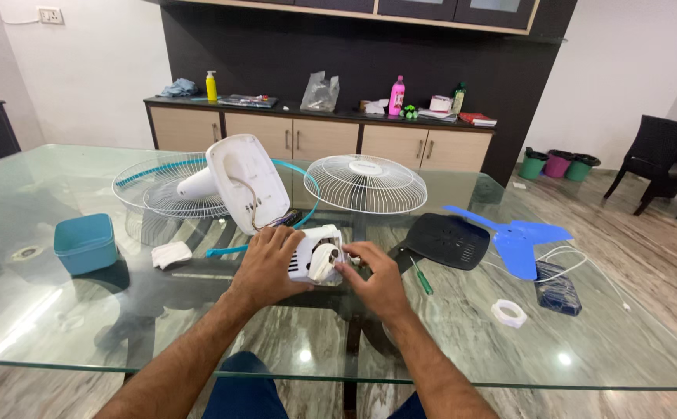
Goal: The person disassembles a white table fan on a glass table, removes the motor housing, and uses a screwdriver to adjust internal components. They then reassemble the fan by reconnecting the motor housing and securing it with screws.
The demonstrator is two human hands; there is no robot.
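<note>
Two hands work at the centre of the frame on a white fan motor housing (317, 254) resting on the glass table (59, 310). The left hand (265, 268) is clamped around the housing's left side; the right hand (377, 283) pinches a small part at its right edge. The step in hand appears to be motor-unit disassembly. The next move likely calls for the green-handled screwdriver (421, 278), just right of the right hand, and a steady left-hand hold.
</note>
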